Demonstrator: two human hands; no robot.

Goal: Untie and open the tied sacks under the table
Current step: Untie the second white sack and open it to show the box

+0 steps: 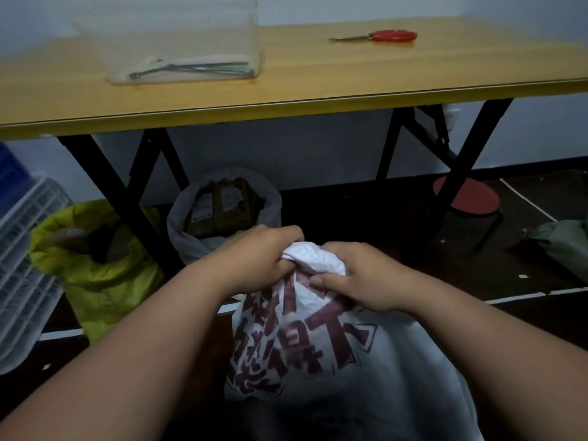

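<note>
Head view: the left hand (254, 259) and right hand (359, 278) both clench the bunched neck of a white plastic sack with dark red printed lettering (305, 338), which stands on the dark floor in front of the yellow wooden table (318, 87). Under the table, a grey sack (222, 214) and a yellow-green sack (95, 268) seem already open.

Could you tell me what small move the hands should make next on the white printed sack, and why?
Probably draw the bunched neck apart: both the left hand and right hand already grip the gathered top of the white sack, which looks closed, while the grey sack behind stands open.
</note>
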